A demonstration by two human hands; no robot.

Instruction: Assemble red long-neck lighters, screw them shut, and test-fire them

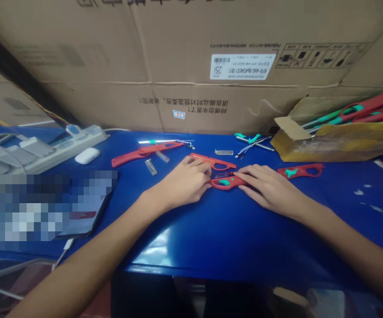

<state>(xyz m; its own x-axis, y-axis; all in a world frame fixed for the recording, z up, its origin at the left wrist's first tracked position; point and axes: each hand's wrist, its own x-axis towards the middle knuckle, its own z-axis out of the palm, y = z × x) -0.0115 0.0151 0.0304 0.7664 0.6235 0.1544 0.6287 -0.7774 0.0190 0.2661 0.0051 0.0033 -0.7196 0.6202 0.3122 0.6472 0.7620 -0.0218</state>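
Note:
A red gas-lighter casing half (224, 184) with a green trigger in it lies on the blue table between my hands. My left hand (191, 179) is closed with its fingertips at the casing's left end. The fingers of my right hand (266, 187) are bent over its right end, and they hide part of it. A small clear piece (222, 175) shows along the casing's upper edge. Just beyond lies another red casing half (219, 163) with a loop-shaped opening, partly behind my left fingers. To the right of my right hand rests a red casing half (305, 170) with a green trigger.
Left of centre are red casing parts (125, 158) and clear small tanks (150, 167). Metal tubes, wires and green triggers (254, 138) lie at the back. A yellow-taped box (327, 143) holds red lighters. Leftward are a power strip (93, 137), white earbud case (87, 155) and phone (88, 212).

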